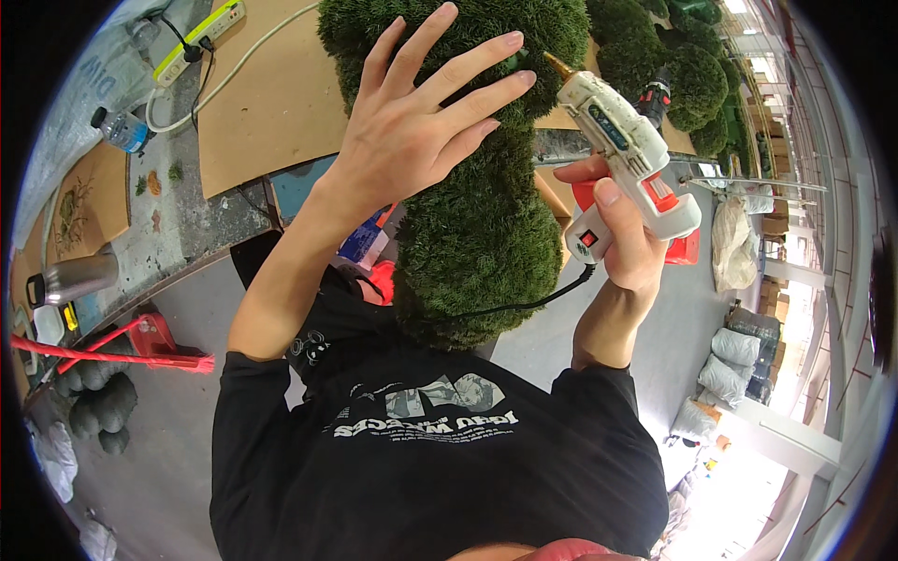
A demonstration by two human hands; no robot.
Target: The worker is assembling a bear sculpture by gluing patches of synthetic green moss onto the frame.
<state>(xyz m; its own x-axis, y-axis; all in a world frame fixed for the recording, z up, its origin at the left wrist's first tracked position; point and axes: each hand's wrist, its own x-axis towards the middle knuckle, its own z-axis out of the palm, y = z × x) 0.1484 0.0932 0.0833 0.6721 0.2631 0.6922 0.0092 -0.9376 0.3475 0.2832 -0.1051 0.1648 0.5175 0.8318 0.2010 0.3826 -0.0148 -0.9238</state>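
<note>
One white plastic glue gun (613,126) fills my closed right grip (631,234), nozzle (560,66) slanting toward the bushy green foliage (477,248), over which my nearer left grip (407,131) is splayed, seemingly empty.

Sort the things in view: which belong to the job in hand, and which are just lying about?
Belonging to the job, as far as I can judge:
glue gun, held in the right hand
green foliage, with the left hand spread over it

Apparently just lying about:
bottle
flask
dustpan
</note>
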